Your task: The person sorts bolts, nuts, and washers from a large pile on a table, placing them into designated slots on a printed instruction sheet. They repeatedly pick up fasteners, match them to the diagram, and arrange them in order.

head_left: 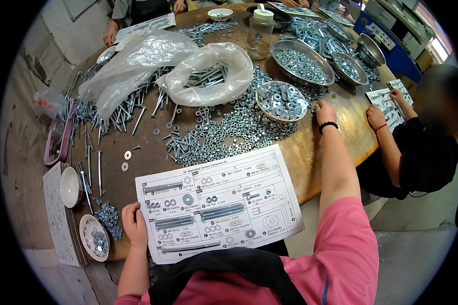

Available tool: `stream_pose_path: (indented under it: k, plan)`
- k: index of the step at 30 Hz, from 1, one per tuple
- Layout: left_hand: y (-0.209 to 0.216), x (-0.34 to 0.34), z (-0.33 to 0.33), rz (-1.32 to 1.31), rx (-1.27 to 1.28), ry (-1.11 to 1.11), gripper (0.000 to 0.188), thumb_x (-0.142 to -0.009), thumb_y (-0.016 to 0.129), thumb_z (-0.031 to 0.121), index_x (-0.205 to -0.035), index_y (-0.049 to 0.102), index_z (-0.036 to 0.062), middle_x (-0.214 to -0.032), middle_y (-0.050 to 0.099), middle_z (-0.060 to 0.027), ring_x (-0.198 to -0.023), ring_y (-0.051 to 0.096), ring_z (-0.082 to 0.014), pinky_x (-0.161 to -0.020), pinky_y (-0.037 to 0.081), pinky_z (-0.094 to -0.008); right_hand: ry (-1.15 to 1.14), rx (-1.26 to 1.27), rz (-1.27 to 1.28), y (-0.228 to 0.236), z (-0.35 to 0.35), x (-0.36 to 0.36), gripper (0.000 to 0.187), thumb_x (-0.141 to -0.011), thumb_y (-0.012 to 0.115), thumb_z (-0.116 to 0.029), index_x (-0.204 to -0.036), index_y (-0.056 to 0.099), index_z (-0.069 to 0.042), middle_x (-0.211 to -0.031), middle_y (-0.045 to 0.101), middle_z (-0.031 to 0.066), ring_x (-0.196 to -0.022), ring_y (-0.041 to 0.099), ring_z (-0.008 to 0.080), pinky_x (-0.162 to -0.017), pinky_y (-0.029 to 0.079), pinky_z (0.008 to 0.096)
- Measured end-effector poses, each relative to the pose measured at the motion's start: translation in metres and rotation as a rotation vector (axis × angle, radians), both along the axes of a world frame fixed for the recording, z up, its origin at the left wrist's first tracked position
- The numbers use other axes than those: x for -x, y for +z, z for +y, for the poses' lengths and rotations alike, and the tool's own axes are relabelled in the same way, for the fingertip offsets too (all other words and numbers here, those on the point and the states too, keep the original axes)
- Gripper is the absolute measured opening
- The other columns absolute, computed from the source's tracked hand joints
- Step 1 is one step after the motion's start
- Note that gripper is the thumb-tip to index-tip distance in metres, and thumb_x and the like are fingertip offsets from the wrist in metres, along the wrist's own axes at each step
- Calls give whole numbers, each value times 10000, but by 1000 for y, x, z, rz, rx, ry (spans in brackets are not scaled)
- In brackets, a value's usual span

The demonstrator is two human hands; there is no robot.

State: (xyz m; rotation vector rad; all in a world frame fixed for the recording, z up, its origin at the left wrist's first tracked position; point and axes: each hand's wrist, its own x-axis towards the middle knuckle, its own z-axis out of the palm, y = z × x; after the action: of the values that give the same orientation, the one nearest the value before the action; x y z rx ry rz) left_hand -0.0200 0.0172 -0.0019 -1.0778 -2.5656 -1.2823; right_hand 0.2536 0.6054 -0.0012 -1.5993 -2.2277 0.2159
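Observation:
A white printed hardware card (285, 203) lies at the table's near edge, with bolts, nuts and washers resting on several of its drawings. My left hand (134, 224) grips the card's left edge, thumb on top. Long bolts (222, 211) lie side by side in the card's middle, and a large washer (188, 199) sits above them. My right hand (325, 113), a dark bead bracelet at its wrist, reaches to the table just right of a bowl of washers (260, 104). Its fingers are curled together beside a few loose nuts (318, 94); whatever they hold is hidden.
Loose nuts (229, 129) spread beyond the card. Behind them stand an opened plastic bag of bolts (234, 91), a steel bowl of nuts (326, 76) and a jar (259, 38). Small bowls (69, 187) sit at left. Co-workers' hands (376, 118) hold cards at right and far side.

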Motion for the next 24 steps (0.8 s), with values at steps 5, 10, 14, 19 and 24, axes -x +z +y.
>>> stream_pose_path:
  k: [5, 10, 14, 19, 24]
  plan:
    - [-1, 1, -2, 30, -2, 5, 185, -779, 499, -39, -949, 572, -42, -929, 546, -148, -884, 527, -266, -805, 424, -326, 93, 50, -89, 14, -24, 20, 228, -794, 623, -227, -978, 619, -92, -992, 581, 176, -950, 545, 336, -828, 437, 398]
    - [0, 2, 2, 31, -10, 15, 183, -773, 510, -46, -940, 583, -34, -923, 556, -141, -876, 537, -264, -800, 426, -322, 108, -9, -9, 0, -11, 3, 229, -779, 634, -230, -973, 641, -107, -913, 627, 163, -869, 597, 325, -757, 475, 402]
    - [-2, 1, -1, 28, -38, 28, 182, -774, 517, -42, -941, 588, -32, -922, 563, -144, -871, 544, -265, -793, 431, -322, 67, -223, 435, 14, -27, -1, 258, -795, 637, -223, -967, 625, -32, -795, 614, 106, -705, 572, 220, -656, 465, 329]
    - [-1, -1, 1, 8, -70, 34, 175, -774, 523, -39, -934, 593, -34, -917, 569, -145, -864, 551, -263, -784, 436, -320, 446, -113, 811, 72, -109, 32, 231, -826, 626, -110, -1037, 598, -21, -876, 579, 24, -727, 535, 91, -645, 447, 225]
    - [-1, 0, 3, -3, -102, 20, 179, -780, 521, -35, -943, 597, -33, -927, 571, -142, -859, 556, -255, -773, 444, -315, 946, 126, 250, 81, -230, 96, 253, -737, 663, -54, -987, 618, -60, -880, 587, 76, -779, 590, 181, -669, 485, 281]
